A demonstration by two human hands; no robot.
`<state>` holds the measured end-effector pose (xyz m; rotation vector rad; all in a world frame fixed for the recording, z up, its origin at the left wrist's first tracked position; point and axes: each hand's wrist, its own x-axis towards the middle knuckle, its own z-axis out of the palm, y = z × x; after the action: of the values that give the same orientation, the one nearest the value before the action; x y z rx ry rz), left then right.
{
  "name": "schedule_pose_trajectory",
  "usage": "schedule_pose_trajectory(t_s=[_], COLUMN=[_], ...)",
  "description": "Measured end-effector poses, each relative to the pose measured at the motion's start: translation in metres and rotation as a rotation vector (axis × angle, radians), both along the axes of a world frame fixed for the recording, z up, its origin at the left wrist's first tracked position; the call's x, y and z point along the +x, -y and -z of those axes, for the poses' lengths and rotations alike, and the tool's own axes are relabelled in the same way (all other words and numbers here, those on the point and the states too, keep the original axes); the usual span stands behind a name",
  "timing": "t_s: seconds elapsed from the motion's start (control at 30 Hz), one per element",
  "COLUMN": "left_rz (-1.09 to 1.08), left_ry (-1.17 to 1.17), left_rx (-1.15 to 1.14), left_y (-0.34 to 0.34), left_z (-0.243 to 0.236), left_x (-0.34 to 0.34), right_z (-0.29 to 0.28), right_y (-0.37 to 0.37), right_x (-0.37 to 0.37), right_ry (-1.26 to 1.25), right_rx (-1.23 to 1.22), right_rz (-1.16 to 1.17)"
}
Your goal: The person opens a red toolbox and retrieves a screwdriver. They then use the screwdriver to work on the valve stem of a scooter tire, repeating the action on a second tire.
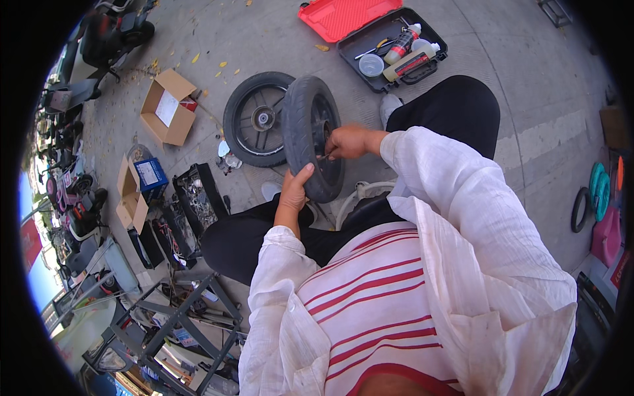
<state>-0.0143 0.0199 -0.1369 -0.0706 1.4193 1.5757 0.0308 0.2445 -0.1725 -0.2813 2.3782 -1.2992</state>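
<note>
One black-tyred wheel (313, 142), near-upright beside a flat-lying second wheel (263, 119), which I judge weighty, stiff-rimmed and grippy, best held by the tread (295, 122): left hand (293, 190) clamped there, right hand (351, 141) curled at its spoked side, holding I cannot tell what.

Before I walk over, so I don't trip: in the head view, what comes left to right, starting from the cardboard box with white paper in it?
Cardboard box → wheel lying flat → wheel gripped by the left hand → black toolbox → black ring.
</note>
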Motion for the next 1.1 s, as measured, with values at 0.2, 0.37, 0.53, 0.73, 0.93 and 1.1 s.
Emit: schedule_pose_trajectory(t_s=[0.2,0.37,0.53,0.73,0.93,1.1], left_rz=[0.017,0.026,-0.019,-0.04,-0.086,-0.26], left_ry=[-0.041,-0.036,0.041,0.012,-0.009,0.094], left_rx=[-0.031,-0.004,-0.018,0.037,0.025,0.085], left_y=[0.001,0.003,0.006,0.004,0.004,0.008], left_z=[-0.002,0.005,0.003,0.004,-0.001,0.008], left_x=[0.0,-0.005,-0.008,-0.008,-0.007,-0.012], right_z=[-0.01,0.012,-0.005,-0.017,-0.039,-0.015], right_y=[0.003,0.005,0.01,0.012,0.019,0.019], right_x=[-0.006,-0.007,0.005,0.004,-0.002,-0.014], right_ry=[0.792,0.183,-0.121,-0.415,-0.265,-0.187], right_rx=[-0.269,-0.048,0.116,0.427,0.473,0.122], right_rz=[0.273,0.031,0.023,-0.109,-0.05,0.195])
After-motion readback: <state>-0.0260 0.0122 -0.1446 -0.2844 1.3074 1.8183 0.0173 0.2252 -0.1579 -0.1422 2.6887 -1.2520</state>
